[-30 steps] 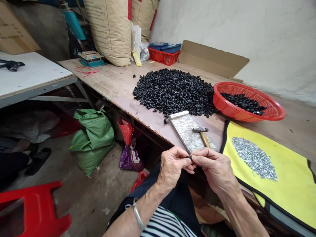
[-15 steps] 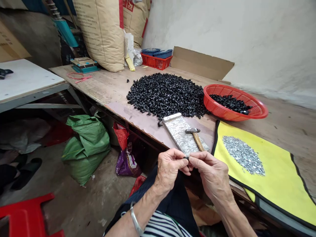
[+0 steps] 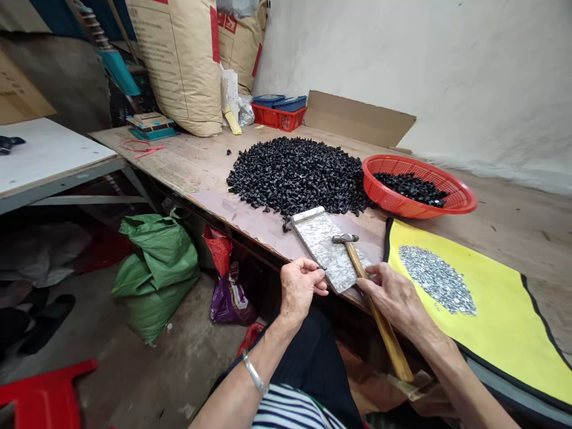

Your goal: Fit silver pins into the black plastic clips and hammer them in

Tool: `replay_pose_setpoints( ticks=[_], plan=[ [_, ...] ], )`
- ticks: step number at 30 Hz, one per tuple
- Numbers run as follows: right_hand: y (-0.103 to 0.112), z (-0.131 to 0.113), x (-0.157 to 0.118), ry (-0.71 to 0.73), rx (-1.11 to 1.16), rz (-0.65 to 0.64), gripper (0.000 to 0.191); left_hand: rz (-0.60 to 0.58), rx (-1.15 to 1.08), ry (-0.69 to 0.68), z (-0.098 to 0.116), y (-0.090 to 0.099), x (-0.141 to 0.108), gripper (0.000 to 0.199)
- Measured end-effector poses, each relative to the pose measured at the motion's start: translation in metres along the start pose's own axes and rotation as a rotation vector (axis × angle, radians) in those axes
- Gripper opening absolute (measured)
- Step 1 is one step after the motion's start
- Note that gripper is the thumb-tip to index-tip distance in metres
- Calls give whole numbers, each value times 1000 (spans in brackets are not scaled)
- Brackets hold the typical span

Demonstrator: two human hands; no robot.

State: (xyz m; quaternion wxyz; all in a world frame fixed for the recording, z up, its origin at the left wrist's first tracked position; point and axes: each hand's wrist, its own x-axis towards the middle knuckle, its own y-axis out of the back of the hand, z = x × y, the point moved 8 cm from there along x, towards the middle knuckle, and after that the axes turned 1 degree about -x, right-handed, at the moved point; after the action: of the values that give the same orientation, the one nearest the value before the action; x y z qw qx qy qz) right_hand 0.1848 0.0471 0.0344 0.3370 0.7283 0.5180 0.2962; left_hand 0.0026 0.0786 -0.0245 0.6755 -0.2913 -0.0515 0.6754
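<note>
Hammer (image 3: 381,320) slants from lower right up toward frame center; right hand (image 3: 397,297) is nearer, at its handle (image 3: 393,350), can't tell if gripping. Left hand (image 3: 297,285), mid-frame, pinches a black bit (image 3: 322,268). Hammer head (image 3: 345,238) sits on the plate (image 3: 316,237) beyond.

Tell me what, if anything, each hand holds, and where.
Left hand: a small black piece, its gripped part too tiny to tell. Right hand: fingers on the hammer handle, partway along; whether firmly gripped is unclear.

Green sack (image 3: 156,274) on floor (image 3: 187,357), near purple bag (image 3: 227,301)
</note>
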Motion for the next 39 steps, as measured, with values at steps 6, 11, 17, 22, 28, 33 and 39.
replay_pose_setpoints(
  ticks=[6, 11, 17, 22, 28, 33, 39],
  plan=[
    [-26, 0, -20, -314, 489, -368, 24, 42, 58, 1, -8, 2, 9, 15],
    [-30, 14, -51, -639, 831, -357, 27, 68, 62, 7, -8, 2, 10, 15],
    [10, -7, -51, -87, 197, 15, 26, 75, 69, 19, -7, 1, 9, 17],
    [8, -22, -58, 133, -74, 40, 32, 95, 68, 17, -6, 1, 8, 13],
    [16, -43, -73, 303, -265, 266, 38, 109, 63, 18, -5, 2, 7, 14],
    [-5, -43, -71, 305, -574, 171, 38, 112, 74, 17, -4, 1, 8, 16],
    [3, -45, -71, 333, -509, 199, 42, 98, 112, 24, -2, 1, 8, 14]
  ],
)
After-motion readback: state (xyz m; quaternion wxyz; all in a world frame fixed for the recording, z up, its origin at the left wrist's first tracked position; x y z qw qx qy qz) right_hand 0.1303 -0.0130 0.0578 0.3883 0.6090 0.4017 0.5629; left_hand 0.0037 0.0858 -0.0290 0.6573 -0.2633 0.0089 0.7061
